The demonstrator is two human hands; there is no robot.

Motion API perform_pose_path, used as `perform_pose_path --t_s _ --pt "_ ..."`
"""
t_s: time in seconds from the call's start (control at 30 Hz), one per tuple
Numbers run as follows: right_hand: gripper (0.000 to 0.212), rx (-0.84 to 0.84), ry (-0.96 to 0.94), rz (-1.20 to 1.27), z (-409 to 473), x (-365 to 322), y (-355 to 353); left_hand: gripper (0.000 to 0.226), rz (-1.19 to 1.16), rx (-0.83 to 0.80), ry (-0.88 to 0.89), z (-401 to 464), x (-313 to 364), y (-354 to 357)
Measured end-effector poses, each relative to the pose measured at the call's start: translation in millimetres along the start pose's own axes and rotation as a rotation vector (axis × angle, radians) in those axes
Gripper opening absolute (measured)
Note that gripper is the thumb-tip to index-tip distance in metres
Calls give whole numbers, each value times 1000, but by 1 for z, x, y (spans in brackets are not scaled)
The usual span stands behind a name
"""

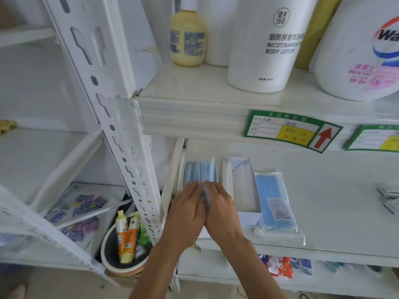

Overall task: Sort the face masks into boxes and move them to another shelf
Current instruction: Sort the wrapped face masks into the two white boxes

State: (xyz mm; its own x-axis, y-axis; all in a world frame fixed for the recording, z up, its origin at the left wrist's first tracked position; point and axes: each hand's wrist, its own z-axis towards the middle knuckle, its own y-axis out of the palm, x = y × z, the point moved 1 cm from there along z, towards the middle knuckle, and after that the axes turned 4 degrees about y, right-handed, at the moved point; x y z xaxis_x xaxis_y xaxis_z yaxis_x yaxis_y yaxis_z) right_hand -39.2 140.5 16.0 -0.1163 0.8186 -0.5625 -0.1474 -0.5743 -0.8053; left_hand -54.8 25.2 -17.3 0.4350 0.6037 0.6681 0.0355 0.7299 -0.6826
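Note:
A stack of blue face masks (200, 171) lies in an open white box at the left end of the middle shelf (323, 190). My left hand (186, 205) and my right hand (220, 207) rest side by side on the near end of that stack, fingers straight and pressing down. A second open white box (241, 184) with white masks stands just right of it. Further right lies a sealed clear packet of blue masks (275, 201) with a white label.
Above, a shelf carries a yellow bottle (187, 37), a white body lotion tub (265, 44) and a large detergent jug (362, 50). A white slotted upright (121, 134) stands left of the boxes. Below left sits a bucket with tubes (127, 240). Small packets (388, 195) lie far right.

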Motion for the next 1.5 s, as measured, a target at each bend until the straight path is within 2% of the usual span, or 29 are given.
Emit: perform_pose_path --t_s 0.07,0.1,0.13,0.2,0.27,0.33,0.43,0.57,0.7,0.83,0.93,1.03,1.13,1.2,1.27,1.4,1.5 --pt "90 -109 -46 -38 -9 6 0 47 101 -150 41 -1 -4 0" --pt "102 -148 -74 -48 -13 9 -1 50 103 -188 41 -3 -6 0" --pt "103 -174 -97 -46 -17 10 -1 54 93 -188 32 -5 -7 0" --pt "90 -225 -87 -20 -22 13 -1 59 116 -112 29 -10 -7 -1" --pt "80 -268 -66 -76 -23 15 -1 55 198 9 62 -14 -4 1" --pt "80 -310 -88 -155 -21 14 0 47 235 57 116 -16 -4 4" --pt "87 -367 -108 -197 -15 9 -3 39 182 34 157 -17 -7 4" --pt "83 -405 -123 -195 -10 9 -7 40 127 110 137 -18 -7 -2" --pt "73 -330 -149 -362 -16 21 1 43 249 26 92 -21 -10 1" --pt "71 -329 -136 -452 -19 35 11 39 295 63 17 -20 -8 9" --pt "72 -310 -179 -400 -17 41 13 46 227 17 -14 -21 -12 16" --pt "74 -287 -211 -212 -19 49 9 49 172 -62 -33 -20 -18 17" --pt "62 -69 -159 -83 -21 64 -4 49 245 -49 -24 -17 -16 12" --pt "48 144 -32 -62 -23 80 -16 49 320 -26 11 -17 -7 13" --pt "44 224 92 -77 -25 96 -26 47 362 -30 1 -18 7 22" --pt "42 -32 153 -214 -34 108 -23 54 510 -127 -26 -20 26 47" --pt "38 -46 123 -229 -37 106 -22 52 529 -139 28 -19 18 43"
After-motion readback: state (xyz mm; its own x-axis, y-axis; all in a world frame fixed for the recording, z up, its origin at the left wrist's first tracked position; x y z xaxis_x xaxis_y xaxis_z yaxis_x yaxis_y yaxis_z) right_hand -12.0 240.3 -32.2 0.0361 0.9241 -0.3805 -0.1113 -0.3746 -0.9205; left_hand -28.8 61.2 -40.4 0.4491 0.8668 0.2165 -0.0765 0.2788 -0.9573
